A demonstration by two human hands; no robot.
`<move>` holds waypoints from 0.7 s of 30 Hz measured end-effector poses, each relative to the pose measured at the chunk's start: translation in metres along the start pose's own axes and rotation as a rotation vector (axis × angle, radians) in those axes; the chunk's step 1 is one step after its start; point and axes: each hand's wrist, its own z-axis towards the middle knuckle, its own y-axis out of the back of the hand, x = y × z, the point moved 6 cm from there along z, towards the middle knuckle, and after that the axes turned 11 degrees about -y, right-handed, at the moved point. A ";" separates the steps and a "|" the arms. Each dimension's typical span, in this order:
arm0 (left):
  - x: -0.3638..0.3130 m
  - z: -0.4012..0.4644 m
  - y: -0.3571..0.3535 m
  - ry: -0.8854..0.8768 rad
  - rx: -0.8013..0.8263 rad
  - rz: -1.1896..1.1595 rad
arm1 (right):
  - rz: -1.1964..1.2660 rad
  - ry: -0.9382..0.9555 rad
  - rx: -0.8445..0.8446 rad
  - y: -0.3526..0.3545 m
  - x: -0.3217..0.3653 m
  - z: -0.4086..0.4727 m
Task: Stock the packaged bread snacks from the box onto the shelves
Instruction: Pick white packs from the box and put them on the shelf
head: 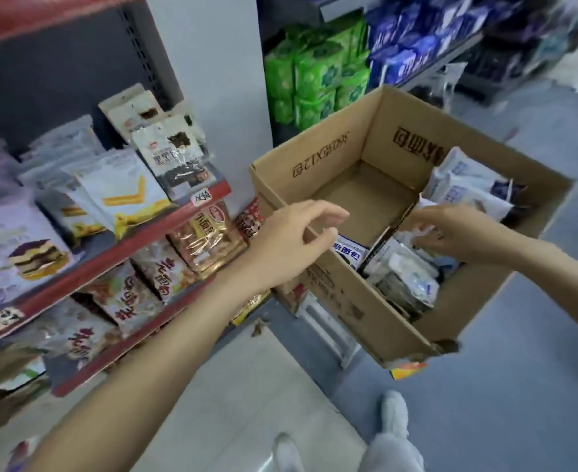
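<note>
Nearest: my shoes (395, 415) on the grey floor (519, 386), at the box's near corner.

Left hand (292, 245) hangs over the near-left edge of the cardboard box (318, 158), fingers (328, 214) loosely spread and slightly curled, holding nothing. My guess: it waits to take whatever comes out.

Right hand (451, 233) is down among the white bread packs (407, 270) in the box's right compartment, fingers curled onto a pack's wrapper; motion blur keeps me from saying how firm the pinch is. A cardboard divider (401, 212) splits the box. The left compartment is mostly bare floor, with one blue-labelled pack (350, 248) at its near end, just below my left hand. More packs are piled toward the far-right corner. So the right side is the one worth drawing from.

The box stands raised beside the shelves (165, 221), apparently on a white stool (328, 330), which keeps the carry short.

Left: red-edged shelves with bagged snacks (120, 189) leaning face-out along the front edge.

Farther: green packs (318, 68) and blue packs (413, 39) on the next rack.
</note>
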 end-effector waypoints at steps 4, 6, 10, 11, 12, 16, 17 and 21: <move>0.020 0.045 -0.050 0.083 0.159 0.104 | -0.184 0.057 0.080 -0.019 -0.054 0.027; 0.034 0.067 -0.075 0.173 0.211 0.117 | -0.214 0.095 0.122 -0.022 -0.080 0.047; 0.054 0.112 -0.122 0.304 0.197 0.069 | -0.195 0.098 0.083 -0.010 -0.139 0.083; 0.057 0.124 -0.134 0.310 0.190 0.074 | -0.198 0.084 0.058 -0.007 -0.154 0.090; 0.059 0.137 -0.148 0.302 0.188 0.095 | -0.200 0.061 0.026 -0.003 -0.170 0.096; 0.069 0.188 -0.210 0.261 0.240 0.116 | -0.204 -0.128 0.073 -0.002 -0.229 0.119; 0.075 0.197 -0.227 0.288 0.264 0.089 | -0.212 -0.171 0.128 -0.007 -0.240 0.124; 0.102 0.219 -0.281 0.420 0.379 0.029 | -0.215 -0.143 0.300 -0.028 -0.248 0.140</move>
